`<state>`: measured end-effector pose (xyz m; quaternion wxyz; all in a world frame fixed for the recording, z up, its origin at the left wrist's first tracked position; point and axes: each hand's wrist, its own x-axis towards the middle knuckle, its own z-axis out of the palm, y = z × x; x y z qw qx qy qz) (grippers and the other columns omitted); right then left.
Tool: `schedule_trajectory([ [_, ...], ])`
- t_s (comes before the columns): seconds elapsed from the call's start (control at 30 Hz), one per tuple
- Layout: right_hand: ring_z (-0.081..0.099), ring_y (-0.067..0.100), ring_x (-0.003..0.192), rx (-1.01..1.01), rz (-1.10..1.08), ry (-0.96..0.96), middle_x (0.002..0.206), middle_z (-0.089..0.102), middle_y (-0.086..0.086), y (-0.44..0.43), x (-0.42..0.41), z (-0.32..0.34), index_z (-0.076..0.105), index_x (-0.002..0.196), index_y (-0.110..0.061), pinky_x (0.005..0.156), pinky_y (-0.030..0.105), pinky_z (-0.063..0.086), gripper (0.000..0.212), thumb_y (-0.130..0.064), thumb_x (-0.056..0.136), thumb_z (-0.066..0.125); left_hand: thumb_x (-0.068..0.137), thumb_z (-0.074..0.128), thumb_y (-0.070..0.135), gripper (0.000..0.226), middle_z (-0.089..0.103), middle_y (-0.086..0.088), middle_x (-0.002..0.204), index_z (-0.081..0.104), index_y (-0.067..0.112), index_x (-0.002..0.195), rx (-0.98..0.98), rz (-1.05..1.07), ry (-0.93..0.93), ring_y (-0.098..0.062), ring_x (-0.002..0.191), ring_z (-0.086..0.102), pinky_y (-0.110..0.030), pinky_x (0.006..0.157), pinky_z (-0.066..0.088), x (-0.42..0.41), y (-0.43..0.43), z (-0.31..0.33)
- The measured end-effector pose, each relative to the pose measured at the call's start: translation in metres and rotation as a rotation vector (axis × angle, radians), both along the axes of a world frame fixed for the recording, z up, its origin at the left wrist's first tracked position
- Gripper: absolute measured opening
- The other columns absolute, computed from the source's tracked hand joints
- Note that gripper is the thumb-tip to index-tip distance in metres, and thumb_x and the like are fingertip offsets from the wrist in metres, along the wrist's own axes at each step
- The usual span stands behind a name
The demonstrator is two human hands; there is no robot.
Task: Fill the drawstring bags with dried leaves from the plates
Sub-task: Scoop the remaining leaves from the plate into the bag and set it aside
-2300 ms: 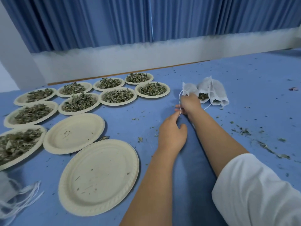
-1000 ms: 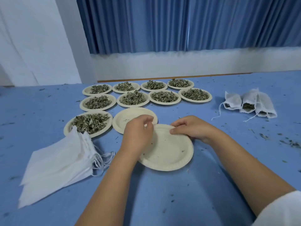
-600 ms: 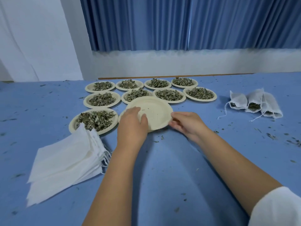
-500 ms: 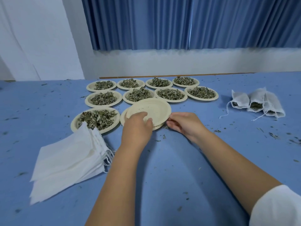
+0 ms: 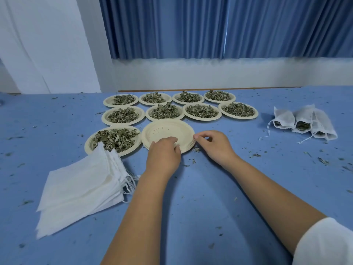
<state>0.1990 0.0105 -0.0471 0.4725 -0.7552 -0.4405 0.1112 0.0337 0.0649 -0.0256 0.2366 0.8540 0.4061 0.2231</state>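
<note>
Two empty paper plates lie stacked on the blue table, just in front of several plates of dried leaves. My left hand grips the stack's near rim, thumb on top. My right hand pinches the stack's right rim with its fingertips. One more plate of leaves sits directly left of the stack. A pile of flat, empty white drawstring bags lies at the near left, overlapping that plate's front edge. Three filled bags lie at the far right.
Leaf crumbs are scattered over the blue table, thickest to the right. A white wall base and blue curtains stand behind the table's far edge, a white curtain at the far left.
Both hands carried the near empty plate forward and set it down on the other empty plate. Before that, my view swung left, away from the filled bags.
</note>
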Motion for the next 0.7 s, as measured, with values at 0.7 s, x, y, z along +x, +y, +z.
schedule_trajectory([
  [0.7,0.052,0.032,0.115,-0.452,-0.169,-0.578,0.133,0.05,0.014,0.074,0.067,0.011,0.057,0.127,-0.009,0.086,0.039,0.048,0.032,-0.013,0.096,0.048,0.099,0.047,0.019,0.038,0.054,-0.001,0.141,0.053,0.017,0.137,-0.054,0.058,-0.118,-0.022,0.124,0.053,-0.031,0.099,0.04,-0.006,0.013,0.007],
])
